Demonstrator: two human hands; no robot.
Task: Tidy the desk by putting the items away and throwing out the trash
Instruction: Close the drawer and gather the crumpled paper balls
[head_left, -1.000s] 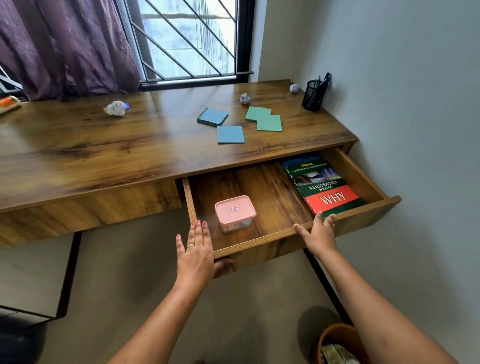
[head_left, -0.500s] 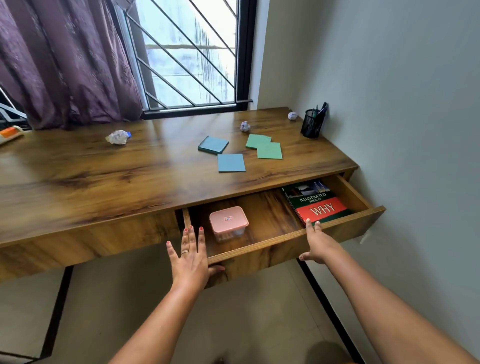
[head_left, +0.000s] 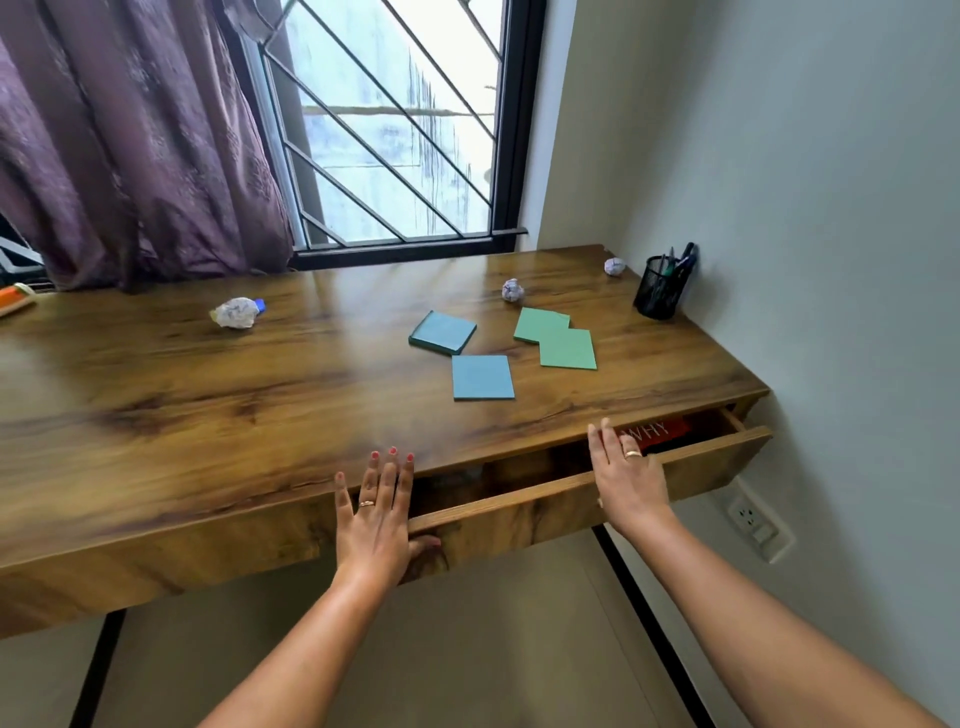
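The wooden drawer (head_left: 706, 460) under the desk (head_left: 208, 415) stands only a narrow gap open. Through the gap shows the red "WHY" book (head_left: 657, 430). My left hand (head_left: 376, 512) lies flat against the drawer front at its left end, fingers spread. My right hand (head_left: 626, 475) presses flat on the drawer's top edge, fingers apart. On the desk lie two blue sticky-note pads (head_left: 442, 332) (head_left: 482, 377) and two green ones (head_left: 566, 348). Crumpled paper balls sit at the left (head_left: 236, 313), the middle back (head_left: 512, 290) and the far back right (head_left: 614, 266).
A black mesh pen holder (head_left: 662, 288) stands at the desk's back right by the wall. An orange object (head_left: 13, 300) lies at the far left edge. A purple curtain (head_left: 130, 145) and barred window are behind. A wall socket (head_left: 756, 522) sits low on the right wall.
Both hands have pushed the drawer inward until it is almost shut. The pink box inside has gone out of sight and only a strip of the book shows. The view has tilted upward.
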